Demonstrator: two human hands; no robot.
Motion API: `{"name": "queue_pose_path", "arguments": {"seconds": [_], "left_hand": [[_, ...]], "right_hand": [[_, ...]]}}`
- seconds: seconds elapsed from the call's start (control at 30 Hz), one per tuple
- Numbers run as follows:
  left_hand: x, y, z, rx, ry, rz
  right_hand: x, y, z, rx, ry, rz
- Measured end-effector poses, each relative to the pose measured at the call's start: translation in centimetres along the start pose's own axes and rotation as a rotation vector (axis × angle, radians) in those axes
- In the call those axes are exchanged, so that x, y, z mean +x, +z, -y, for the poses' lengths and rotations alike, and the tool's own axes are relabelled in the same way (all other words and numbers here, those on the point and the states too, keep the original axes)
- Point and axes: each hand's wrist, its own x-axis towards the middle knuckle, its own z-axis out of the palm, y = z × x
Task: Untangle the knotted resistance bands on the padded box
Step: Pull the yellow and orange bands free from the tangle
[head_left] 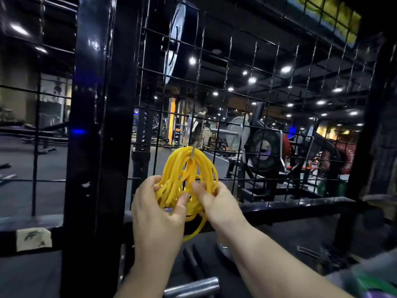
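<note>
- Head camera is showing the yellow resistance bands point(189, 168) hanging tangled from a hook point(193, 149) on the wire grid point(257, 87).
- Left hand point(160, 208) fingers and right hand point(217, 203) fingers are pinching strands.
- Untangling is looking barely begun; no padded box is showing.

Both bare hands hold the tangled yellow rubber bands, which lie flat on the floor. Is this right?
No. In the head view the tangled yellow rubber bands hang from a metal hook on the black wire grid. The left hand and right hand do hold them.
</note>
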Motion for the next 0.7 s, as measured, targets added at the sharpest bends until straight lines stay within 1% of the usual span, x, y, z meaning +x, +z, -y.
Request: {"name": "queue_pose_path", "arguments": {"seconds": [0.07,0.2,0.33,0.43,0.6,0.67,0.7], "left_hand": [[-0.6,0.2,0.3,-0.046,-0.015,-0.020],[-2.1,0.5,0.8,-0.191,-0.098,-0.092],[-4.6,1.3,0.9,-0.386,-0.204,-0.137],[-5.9,2.0,0.9,-0.484,-0.276,-0.119],[-7.7,3.4,1.0,-0.527,-0.375,-0.038],[-8.8,4.2,1.1,-0.449,-0.356,-0.019],[-9.4,4.7,1.0,-0.411,-0.362,0.015]], "right_hand": [[-0.8,-0.1,-0.4,0.064,0.044,0.015],[-2.3,0.0,-0.8,0.184,0.054,0.054],[-3.6,-0.2,-1.2,0.226,0.085,0.088],[-4.2,-0.5,-1.9,0.202,0.098,0.060],[-5.0,-1.5,-3.1,0.114,0.068,0.033],[-5.3,-2.5,-3.8,0.080,0.084,-0.012],[-5.3,-3.0,-4.3,0.063,0.095,-0.040]]}}
